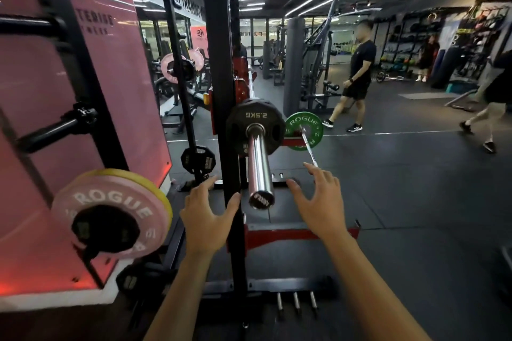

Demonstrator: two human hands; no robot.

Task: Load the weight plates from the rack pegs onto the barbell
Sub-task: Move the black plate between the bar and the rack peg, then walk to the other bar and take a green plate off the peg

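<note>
Chrome barbell sleeve (259, 163) pointing straight back at the camera, long axis running away into the rack, one black 2.5 kg plate (255, 126) seated at its far end against the upright (221, 91). Left hand (206, 219) and right hand (318, 202) splayed wide either side of the sleeve tip, gripping nothing. On the left pegs: one pink plate (110, 213) with a yellow one (155, 191) behind, one small black plate (198, 160) further back.

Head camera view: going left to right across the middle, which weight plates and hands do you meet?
Pink Rogue plate with yellow edge → left hand → black 2.5 kg plate on the chrome barbell sleeve → green Rogue plate → right hand.
</note>
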